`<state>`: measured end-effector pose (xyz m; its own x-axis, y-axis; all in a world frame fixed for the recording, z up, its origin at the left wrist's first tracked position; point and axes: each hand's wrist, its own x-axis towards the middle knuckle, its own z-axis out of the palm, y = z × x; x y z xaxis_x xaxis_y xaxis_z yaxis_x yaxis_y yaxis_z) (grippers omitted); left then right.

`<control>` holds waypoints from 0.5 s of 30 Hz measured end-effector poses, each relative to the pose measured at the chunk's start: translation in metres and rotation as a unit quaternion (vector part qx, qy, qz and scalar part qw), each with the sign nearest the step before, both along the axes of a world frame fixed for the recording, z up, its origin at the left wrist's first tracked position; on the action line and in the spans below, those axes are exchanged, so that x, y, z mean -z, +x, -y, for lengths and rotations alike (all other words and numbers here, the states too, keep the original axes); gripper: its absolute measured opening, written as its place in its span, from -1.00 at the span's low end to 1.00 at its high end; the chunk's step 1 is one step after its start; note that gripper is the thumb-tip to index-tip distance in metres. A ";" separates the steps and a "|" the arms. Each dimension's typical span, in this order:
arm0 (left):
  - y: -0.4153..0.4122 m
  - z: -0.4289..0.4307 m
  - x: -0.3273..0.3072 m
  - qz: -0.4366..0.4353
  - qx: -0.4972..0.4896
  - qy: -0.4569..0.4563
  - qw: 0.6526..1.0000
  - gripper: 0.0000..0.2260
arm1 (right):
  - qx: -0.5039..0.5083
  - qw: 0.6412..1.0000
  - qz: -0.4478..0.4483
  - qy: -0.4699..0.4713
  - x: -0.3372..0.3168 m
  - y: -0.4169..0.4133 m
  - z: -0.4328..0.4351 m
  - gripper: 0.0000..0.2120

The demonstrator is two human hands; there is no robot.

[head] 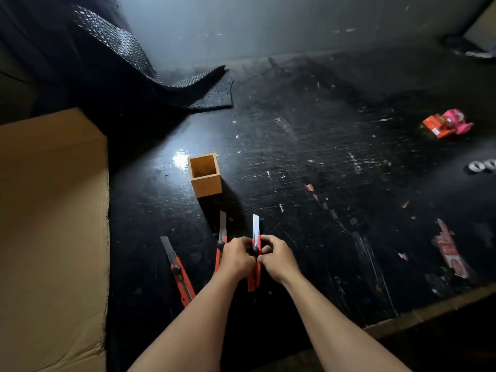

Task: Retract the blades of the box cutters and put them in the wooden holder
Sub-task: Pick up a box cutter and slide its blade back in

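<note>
While no writing reads, left hand (237, 255) and right hand (276, 255) clasp box cutter (255, 264).

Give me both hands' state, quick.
Left hand: closed on the red box cutter with extended silver blade.
Right hand: closed on the same cutter, fingertips by its black knob.

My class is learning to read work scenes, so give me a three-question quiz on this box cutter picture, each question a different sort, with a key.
1. How many cutters show, counting the held cutter?
2. True or false: the holder already contains a cutter.
3. The left hand and right hand both grip: A) the left cutter B) the held cutter C) the middle cutter

Key: 1. three; 2. false; 3. B
</note>
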<state>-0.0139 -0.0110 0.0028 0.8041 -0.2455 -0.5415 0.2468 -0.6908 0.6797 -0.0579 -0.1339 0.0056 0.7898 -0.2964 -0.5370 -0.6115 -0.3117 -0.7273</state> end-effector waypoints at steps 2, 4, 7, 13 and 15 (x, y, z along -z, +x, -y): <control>0.000 -0.001 -0.003 -0.025 -0.034 -0.026 0.999 -0.62 | 0.004 1.000 0.016 0.016 -0.003 0.001 0.002 -0.47; 0.001 -0.004 -0.011 -0.050 -0.074 -0.063 0.994 -0.59 | 0.009 0.999 0.033 0.038 -0.010 0.003 0.004 -0.47; 0.006 -0.011 -0.029 -0.058 -0.108 -0.124 0.985 -0.51 | 0.013 0.996 0.059 0.071 -0.030 0.009 0.005 -0.51; 0.021 -0.036 -0.088 -0.060 -0.131 -0.254 0.956 -0.46 | 0.000 0.985 0.150 0.080 -0.086 0.026 -0.007 -0.51; 0.026 -0.047 -0.108 -0.060 -0.126 -0.277 0.951 -0.40 | -0.008 0.981 0.179 0.081 -0.104 0.033 -0.014 -0.50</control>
